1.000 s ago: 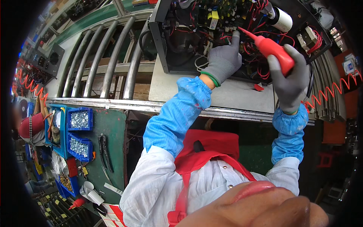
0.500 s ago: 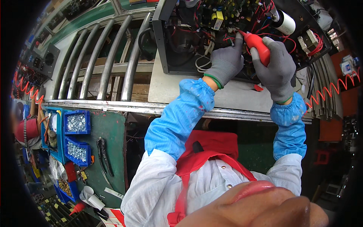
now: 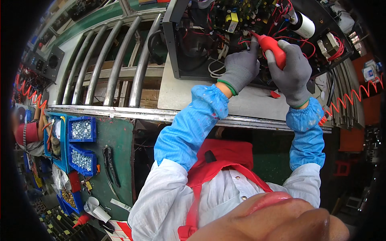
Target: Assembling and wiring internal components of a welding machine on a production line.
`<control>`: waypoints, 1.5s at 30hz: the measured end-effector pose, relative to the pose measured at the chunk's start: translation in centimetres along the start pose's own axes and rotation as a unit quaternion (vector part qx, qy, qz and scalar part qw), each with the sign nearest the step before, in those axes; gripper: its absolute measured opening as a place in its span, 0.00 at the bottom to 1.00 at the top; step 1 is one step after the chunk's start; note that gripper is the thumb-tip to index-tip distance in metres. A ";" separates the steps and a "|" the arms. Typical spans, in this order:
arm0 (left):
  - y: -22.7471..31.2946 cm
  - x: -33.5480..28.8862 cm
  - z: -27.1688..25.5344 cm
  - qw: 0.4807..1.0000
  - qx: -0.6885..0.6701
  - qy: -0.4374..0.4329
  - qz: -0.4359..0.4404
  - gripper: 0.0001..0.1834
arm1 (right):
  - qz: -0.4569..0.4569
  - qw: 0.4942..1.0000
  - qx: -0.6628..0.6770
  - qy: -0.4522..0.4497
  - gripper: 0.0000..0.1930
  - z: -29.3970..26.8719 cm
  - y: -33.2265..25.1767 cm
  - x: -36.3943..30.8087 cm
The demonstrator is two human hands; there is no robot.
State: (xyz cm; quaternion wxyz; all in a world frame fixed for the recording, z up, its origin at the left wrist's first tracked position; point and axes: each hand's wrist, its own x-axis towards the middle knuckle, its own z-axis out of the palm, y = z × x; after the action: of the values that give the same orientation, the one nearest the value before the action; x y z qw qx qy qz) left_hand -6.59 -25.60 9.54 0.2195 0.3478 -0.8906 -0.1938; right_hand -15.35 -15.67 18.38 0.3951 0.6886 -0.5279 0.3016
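My right hand [image 3: 296,74], in a grey glove, is wrapped round a red squeeze bottle [image 3: 272,49]. The bottle is tilted, its thin nozzle pointing up and left into an open dark metal housing [image 3: 172,44] full of wires and circuit parts. My left hand [image 3: 242,66], gloved too, reaches over the housing's near edge. Its index finger stretches out beside the nozzle tip, and its other fingers are partly hidden. Around the hands are a yellow transformer [image 3: 232,23], a white cylindrical capacitor [image 3: 304,27], red wires [image 3: 307,42] and a looped white cable [image 3: 214,72].
The housing rests on a pale board [image 3: 177,94] over a roller conveyor [image 3: 114,60]. At left, a green bench [image 3: 116,136] carries blue bins [image 3: 82,129] of small metal hardware and black-handled pliers [image 3: 110,166]. A coiled red air hose [image 3: 354,100] hangs at right. Another person's arm [image 3: 41,122] shows at far left.
My right hand and the red squeeze bottle have shifted very slightly left. The left hand has stayed almost still beside the nozzle.
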 end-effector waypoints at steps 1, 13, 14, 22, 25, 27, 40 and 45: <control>0.0 -0.1 -0.2 1.000 0.000 0.008 -0.002 0.39 | -0.008 1.000 -0.002 0.000 0.18 0.2 0.0 0.1; -0.4 -0.2 0.7 0.999 -0.021 0.030 -0.001 0.43 | -0.006 1.000 -0.015 -0.004 0.17 0.1 -0.2 0.1; -0.4 -0.2 0.5 0.999 -0.021 0.030 -0.002 0.43 | 0.000 1.000 -0.010 0.003 0.17 0.2 -0.1 -0.1; -0.9 -0.6 1.3 0.999 -0.021 0.022 0.018 0.47 | 0.057 0.998 0.025 0.029 0.17 0.7 0.8 -0.9; -0.8 -0.8 1.7 0.998 -0.023 0.055 0.010 0.42 | 0.085 0.995 0.031 0.034 0.17 0.8 0.5 -1.4; -0.9 -0.8 1.5 0.998 -0.025 0.051 0.010 0.42 | 0.095 0.994 0.033 0.033 0.16 0.8 0.1 -1.4; -3.1 -6.6 3.6 0.991 -0.078 0.093 0.056 0.34 | 0.041 0.999 -0.020 -0.005 0.17 -0.5 -0.9 -0.6; -3.3 -8.3 3.4 0.981 -0.109 0.141 0.074 0.27 | 0.054 0.999 -0.005 -0.001 0.18 -0.6 -0.6 -1.0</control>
State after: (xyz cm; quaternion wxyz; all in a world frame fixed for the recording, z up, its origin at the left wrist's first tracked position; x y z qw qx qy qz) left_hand -1.11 -21.33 3.00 0.3935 0.2789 -0.8475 -0.2215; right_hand -15.07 -14.65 17.72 0.3814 0.6574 -0.5663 0.3189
